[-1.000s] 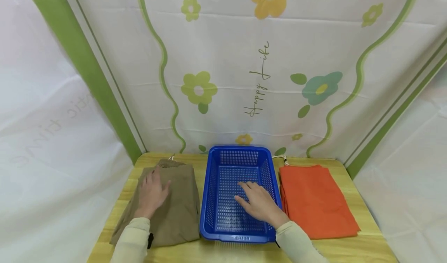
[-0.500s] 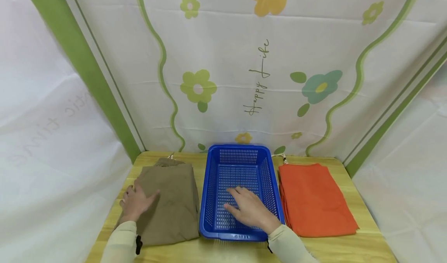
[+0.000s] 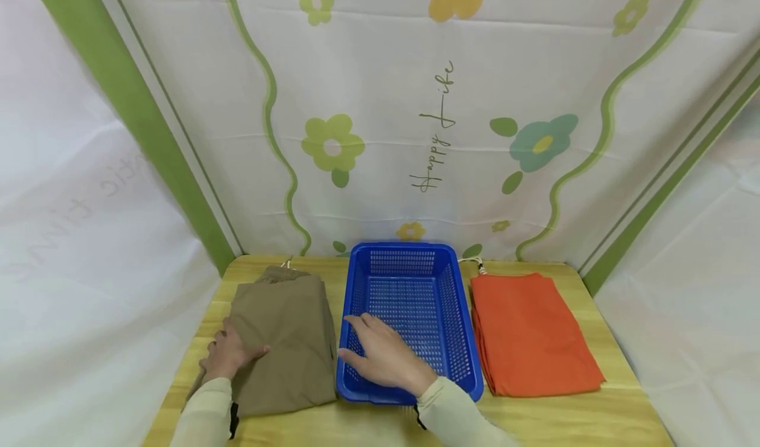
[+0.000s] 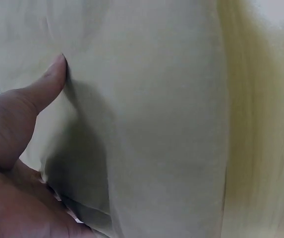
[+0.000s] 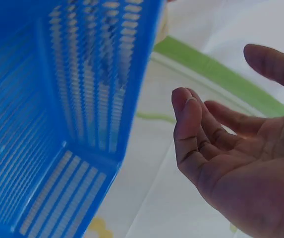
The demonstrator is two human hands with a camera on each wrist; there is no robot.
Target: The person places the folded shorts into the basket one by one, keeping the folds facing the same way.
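Observation:
Folded khaki trousers (image 3: 291,341) with a gathered waistband lie on the left of the table. My left hand (image 3: 228,351) grips their left edge, thumb on top of the cloth. In the left wrist view the thumb (image 4: 47,87) presses the khaki cloth (image 4: 166,114), and the fingertips are hidden at a shadowed fold. A blue perforated plastic basket (image 3: 465,315) stands in the middle, with nothing inside. Over its left front part hovers my right hand (image 3: 382,355), fingers loosely bent and holding nothing. The right wrist view shows that hand (image 5: 241,148) apart from the basket wall (image 5: 92,74).
A folded orange garment (image 3: 534,335) with a white cord lies just right of the basket. Under everything is a wooden table (image 3: 332,427). A white curtain (image 3: 380,91) with printed flowers hangs behind the table, and more white sheeting (image 3: 89,236) hangs at the sides.
My left hand has moved from the top of the khaki trousers to their left edge. My right hand has shifted left across the basket. The trousers look nearly unmoved.

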